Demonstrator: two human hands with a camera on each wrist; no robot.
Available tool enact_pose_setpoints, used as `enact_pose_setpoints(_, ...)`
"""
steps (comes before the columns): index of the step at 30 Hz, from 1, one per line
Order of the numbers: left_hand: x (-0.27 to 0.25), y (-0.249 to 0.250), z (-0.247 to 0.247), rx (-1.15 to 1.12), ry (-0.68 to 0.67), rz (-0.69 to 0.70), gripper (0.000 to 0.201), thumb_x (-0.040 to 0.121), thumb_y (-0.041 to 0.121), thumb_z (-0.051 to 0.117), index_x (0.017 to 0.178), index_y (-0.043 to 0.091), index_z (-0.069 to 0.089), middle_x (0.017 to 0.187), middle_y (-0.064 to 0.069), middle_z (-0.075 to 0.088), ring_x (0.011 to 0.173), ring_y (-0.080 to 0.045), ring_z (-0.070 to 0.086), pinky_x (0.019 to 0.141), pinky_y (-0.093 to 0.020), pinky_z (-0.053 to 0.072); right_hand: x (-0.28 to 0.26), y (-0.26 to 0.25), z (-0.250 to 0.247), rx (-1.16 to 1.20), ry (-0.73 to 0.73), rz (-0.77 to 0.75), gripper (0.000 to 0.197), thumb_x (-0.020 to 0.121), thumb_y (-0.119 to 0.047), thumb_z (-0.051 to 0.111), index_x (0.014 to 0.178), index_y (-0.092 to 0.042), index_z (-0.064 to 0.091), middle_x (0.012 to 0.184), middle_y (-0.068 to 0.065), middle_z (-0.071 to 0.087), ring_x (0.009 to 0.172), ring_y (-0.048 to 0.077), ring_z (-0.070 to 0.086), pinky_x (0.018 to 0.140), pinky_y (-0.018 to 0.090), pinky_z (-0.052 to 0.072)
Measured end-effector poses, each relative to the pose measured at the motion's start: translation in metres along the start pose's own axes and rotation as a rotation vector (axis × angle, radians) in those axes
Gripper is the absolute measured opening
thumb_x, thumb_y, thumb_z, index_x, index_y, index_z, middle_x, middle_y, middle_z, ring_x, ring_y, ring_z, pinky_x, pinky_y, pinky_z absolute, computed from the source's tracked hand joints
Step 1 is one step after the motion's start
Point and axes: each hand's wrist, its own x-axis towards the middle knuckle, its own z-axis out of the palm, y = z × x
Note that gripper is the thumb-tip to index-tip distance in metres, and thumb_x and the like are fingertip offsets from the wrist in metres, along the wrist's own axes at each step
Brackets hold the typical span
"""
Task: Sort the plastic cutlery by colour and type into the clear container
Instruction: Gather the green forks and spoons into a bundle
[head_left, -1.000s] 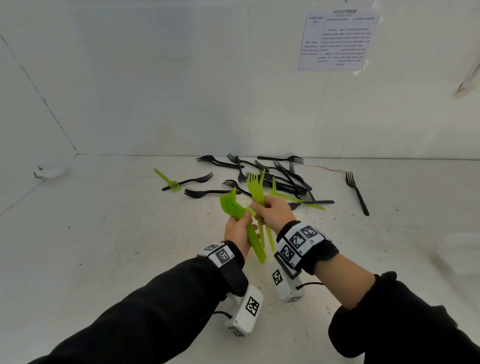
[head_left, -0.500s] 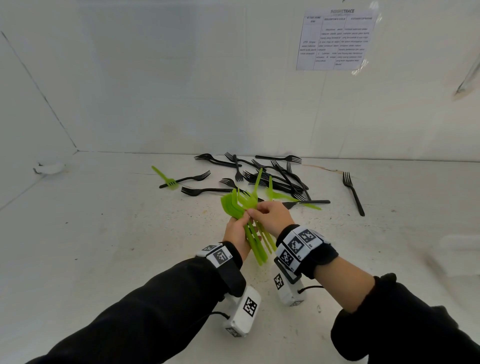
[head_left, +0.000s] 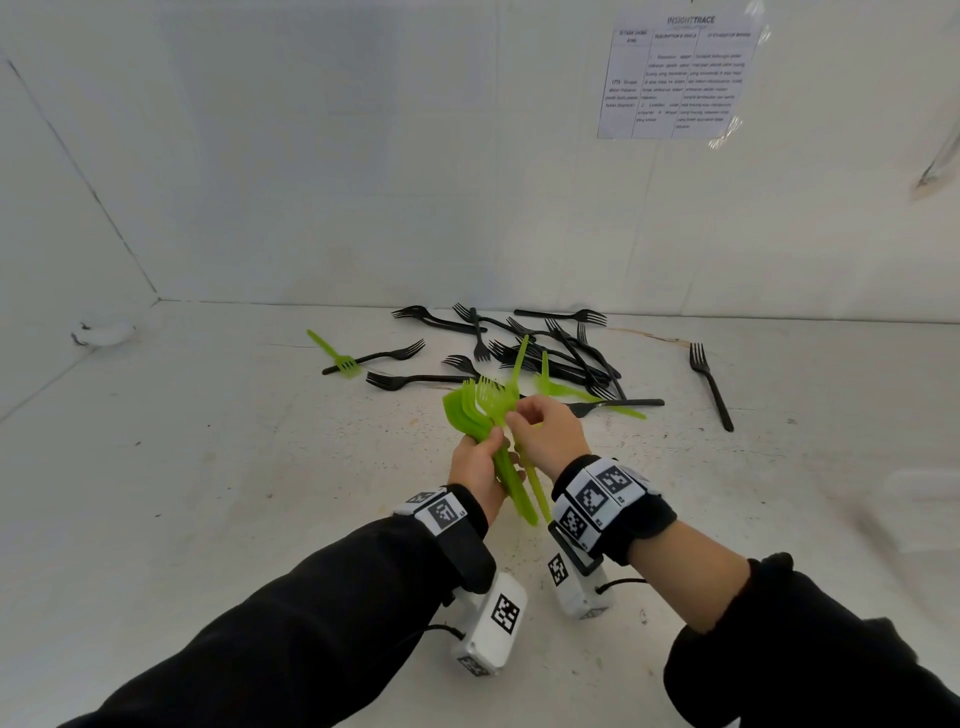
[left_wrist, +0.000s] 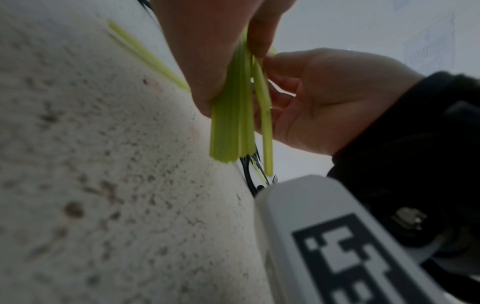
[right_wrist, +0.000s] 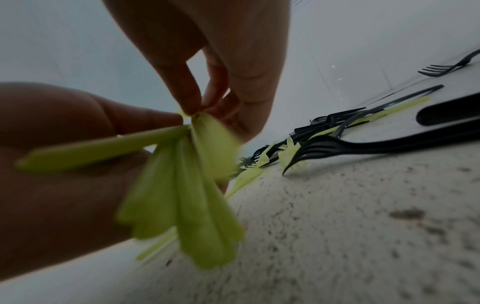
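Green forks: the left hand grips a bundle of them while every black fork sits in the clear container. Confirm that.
Wrong on the black forks: the head view shows them scattered loose on the table. The left hand does grip the green forks.

You held a lime-green fork bundle (head_left: 475, 415). Beyond that bundle lay black forks (head_left: 550, 353). Your sleeves (head_left: 311, 623) were black; your wrist bands (head_left: 597, 499) carried black-and-white square markers. The surface (head_left: 208, 467) under the bundle was white, grey-speckled.
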Motion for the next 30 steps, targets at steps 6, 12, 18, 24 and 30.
enact_pose_setpoints(6,0.003,0.001,-0.004,0.055,0.002,0.021,0.013,0.100,0.012,0.039,0.104,0.011,0.051,0.084,-0.003,0.051,0.072,-0.017,0.050,0.064,-0.034,0.043,0.006,-0.003,0.004,0.038,0.074,0.031,0.008,0.086,-0.019,0.063,0.091,-0.014,0.061,0.079,-0.006,0.057,0.087,0.022,0.061,0.089,0.041,0.052)
enact_pose_setpoints(12,-0.002,0.004,-0.006,0.122,-0.047,-0.001,0.032,0.101,0.015,0.037,0.130,0.011,0.048,0.119,-0.014,0.060,0.100,-0.026,0.058,0.083,-0.043,0.048,0.004,-0.015,0.007,0.019,-0.073,0.033,0.003,0.086,-0.017,0.064,0.084,-0.017,0.061,0.075,-0.007,0.058,0.082,0.016,0.059,0.083,0.033,0.055)
enact_pose_setpoints(18,-0.003,0.009,-0.014,0.132,-0.089,-0.015,0.028,0.097,0.016,0.031,0.092,0.013,0.059,0.067,-0.003,0.062,0.065,-0.017,0.050,0.060,-0.030,0.040,0.002,-0.016,0.008,0.056,-0.069,0.050,0.013,0.083,-0.012,0.068,0.095,-0.011,0.065,0.091,0.008,0.067,0.083,0.022,0.065,0.081,0.039,0.057)
enact_pose_setpoints(24,-0.003,0.012,-0.018,0.178,-0.007,0.027,0.026,0.102,0.023,0.034,0.113,0.010,0.054,0.094,-0.010,0.061,0.081,-0.020,0.057,0.070,-0.034,0.046,0.002,-0.013,0.015,0.095,-0.023,0.005,0.022,0.082,-0.011,0.067,0.104,-0.009,0.065,0.091,0.003,0.065,0.087,0.016,0.061,0.087,0.036,0.054)
enact_pose_setpoints(30,0.001,0.015,-0.028,0.194,-0.020,0.090,0.019,0.099,0.017,0.043,0.094,0.012,0.060,0.086,-0.010,0.062,0.077,-0.021,0.059,0.070,-0.035,0.049,0.004,-0.015,0.018,0.091,-0.073,0.006,0.020,0.083,-0.010,0.067,0.103,-0.006,0.066,0.080,-0.003,0.062,0.079,0.012,0.060,0.081,0.031,0.054)
